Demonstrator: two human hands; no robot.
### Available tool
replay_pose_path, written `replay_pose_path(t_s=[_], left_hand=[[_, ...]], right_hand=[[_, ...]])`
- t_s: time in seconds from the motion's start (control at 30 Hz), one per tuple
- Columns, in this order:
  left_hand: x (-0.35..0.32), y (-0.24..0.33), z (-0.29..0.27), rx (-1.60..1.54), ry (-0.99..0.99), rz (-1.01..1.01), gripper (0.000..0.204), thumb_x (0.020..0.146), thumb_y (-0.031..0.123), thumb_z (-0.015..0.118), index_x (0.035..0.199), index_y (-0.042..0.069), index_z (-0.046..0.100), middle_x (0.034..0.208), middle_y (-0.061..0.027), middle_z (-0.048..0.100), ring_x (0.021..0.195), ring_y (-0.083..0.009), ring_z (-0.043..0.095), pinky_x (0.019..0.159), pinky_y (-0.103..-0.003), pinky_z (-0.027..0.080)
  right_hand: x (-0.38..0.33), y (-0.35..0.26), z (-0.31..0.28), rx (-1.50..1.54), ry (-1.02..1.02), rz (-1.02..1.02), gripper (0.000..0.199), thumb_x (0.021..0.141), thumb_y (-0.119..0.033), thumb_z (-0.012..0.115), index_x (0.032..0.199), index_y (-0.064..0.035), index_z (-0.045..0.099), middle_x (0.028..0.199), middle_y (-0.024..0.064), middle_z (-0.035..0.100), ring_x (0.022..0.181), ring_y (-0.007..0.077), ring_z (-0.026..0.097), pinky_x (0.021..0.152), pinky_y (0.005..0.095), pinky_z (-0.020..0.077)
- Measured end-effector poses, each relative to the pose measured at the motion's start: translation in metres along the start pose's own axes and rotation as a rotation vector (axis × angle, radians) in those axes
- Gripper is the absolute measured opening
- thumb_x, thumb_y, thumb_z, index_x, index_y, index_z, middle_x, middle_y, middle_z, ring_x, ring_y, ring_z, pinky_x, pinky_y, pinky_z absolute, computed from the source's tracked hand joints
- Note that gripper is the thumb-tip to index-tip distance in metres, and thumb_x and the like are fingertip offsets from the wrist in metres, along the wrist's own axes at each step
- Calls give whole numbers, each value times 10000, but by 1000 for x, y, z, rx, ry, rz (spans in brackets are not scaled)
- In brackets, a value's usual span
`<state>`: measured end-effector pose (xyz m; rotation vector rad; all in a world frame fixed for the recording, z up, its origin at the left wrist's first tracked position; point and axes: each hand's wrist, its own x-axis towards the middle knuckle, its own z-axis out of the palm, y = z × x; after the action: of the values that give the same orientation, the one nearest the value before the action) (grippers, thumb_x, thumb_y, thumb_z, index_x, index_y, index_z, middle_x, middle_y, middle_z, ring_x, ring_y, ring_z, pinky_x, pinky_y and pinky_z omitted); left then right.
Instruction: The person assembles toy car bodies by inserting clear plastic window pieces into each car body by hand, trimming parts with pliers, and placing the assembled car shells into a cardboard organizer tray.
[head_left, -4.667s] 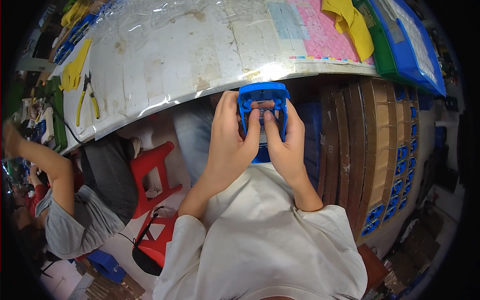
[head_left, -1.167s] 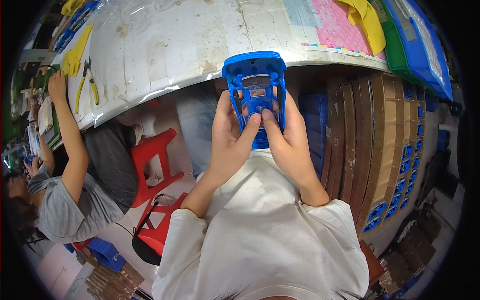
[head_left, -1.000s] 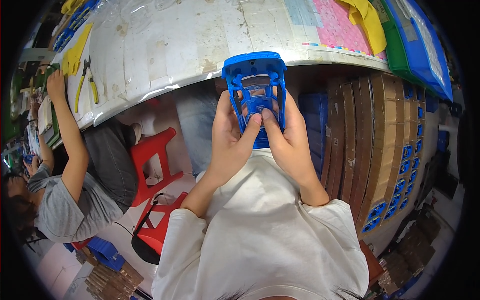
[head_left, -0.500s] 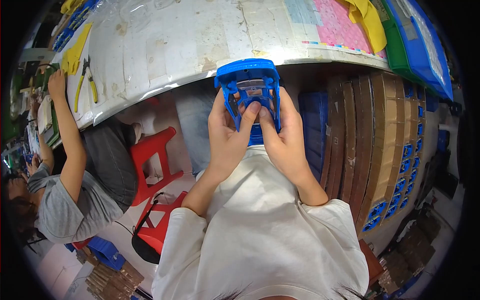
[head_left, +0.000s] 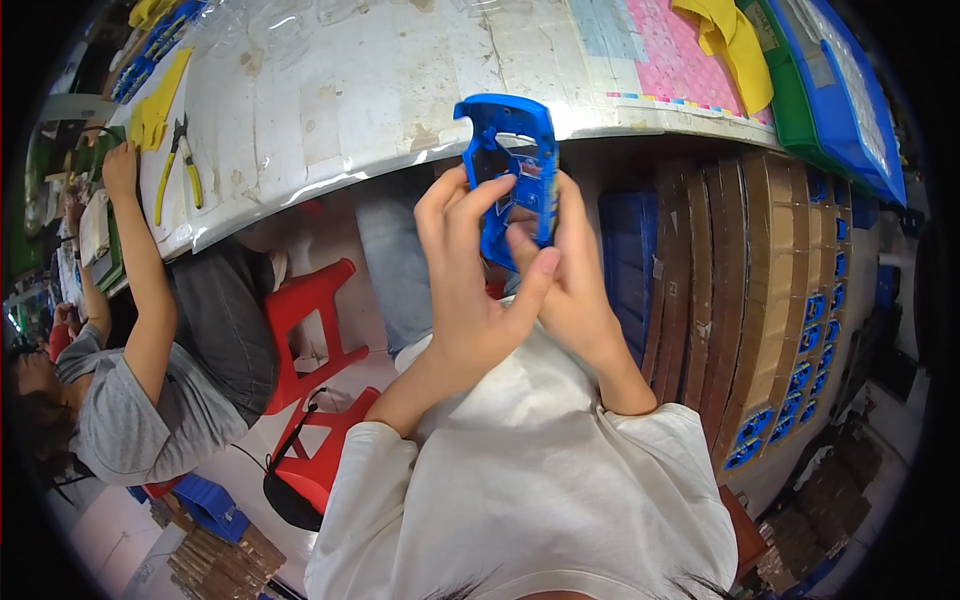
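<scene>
A blue plastic toy car body shell [head_left: 543, 165], seen from its hollow side, is tilted up in front of my chest, just off the table edge. Clear window plastic shows inside it. My right hand [head_left: 575, 285] grips the shell along its right side, with the thumb pressed on the inner face. On the other side, my left hand [head_left: 470, 270] has its fingers bent against the left side, one fingertip reaching into a window opening. The left thumb is lifted away from the shell. Some left fingers are hidden.
Ahead lies a white-topped table [head_left: 350, 110] with yellow-handled pliers [head_left: 180, 170] at left. Blue and green bins [head_left: 800, 110] and a yellow cloth [head_left: 725, 40] lie far right. Brown partitioned boxes [head_left: 735, 300] hold blue parts. A co-worker [head_left: 150, 390] sits left, near red stools [head_left: 310, 320].
The toy car shell has turned from facing me squarely to an angle, and sits slightly higher. My left thumb has come off it, and my left fingers have shifted onto its side.
</scene>
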<state>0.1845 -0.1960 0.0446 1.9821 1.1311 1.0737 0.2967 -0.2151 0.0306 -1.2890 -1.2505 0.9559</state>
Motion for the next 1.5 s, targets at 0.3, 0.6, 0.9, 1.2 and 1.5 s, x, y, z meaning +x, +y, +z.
replay_pose_path(t_s=[0.3, 0.6, 0.9, 1.2, 1.5], left_hand=[[6, -20, -10, -1294, -84, -554, 616, 894, 346, 404, 1353, -26, 227, 1330, -264, 342, 1193, -304, 430, 1006, -399, 332], [3, -22, -10, -1642, -213, -590, 576, 900, 344, 434, 1344, 19, 265, 1306, -174, 400, 1185, -272, 435, 1003, -406, 338], [-20, -22, -45, -1424, -408, -606, 557, 809, 301, 606, 1247, 13, 417, 1140, -80, 526, 1032, -167, 512, 904, -288, 390], [87, -152, -156, 819, 539, -11, 307, 768, 163, 622, 974, -30, 501, 1039, -225, 493, 940, -390, 460, 816, -441, 406], [168, -170, -146, 932, 358, 199, 360, 692, 184, 663, 973, -4, 540, 1065, -197, 526, 994, -349, 469, 846, -427, 388]], right_hand=[[-11, -35, -28, -208, -108, -253, 415, 777, -104, 566, 1166, 32, 519, 1224, 204, 437, 902, 272, 547, 757, 308, 452], [3, -42, -40, -537, -28, -611, 425, 818, -262, 484, 1145, 0, 558, 1213, 179, 521, 1179, 337, 449, 1001, 445, 293], [34, -4, -70, -450, 207, -437, 832, 865, -632, 206, 1308, 59, 343, 1347, 209, 371, 1267, 305, 334, 1050, 387, 208], [22, -1, -79, -474, 207, -410, 436, 894, -303, 376, 1134, 29, 527, 1209, 181, 495, 1142, 311, 447, 990, 374, 296], [5, -4, -98, -500, 312, -324, 314, 855, -180, 435, 1064, 9, 573, 1163, 162, 519, 1106, 299, 467, 969, 373, 323]])
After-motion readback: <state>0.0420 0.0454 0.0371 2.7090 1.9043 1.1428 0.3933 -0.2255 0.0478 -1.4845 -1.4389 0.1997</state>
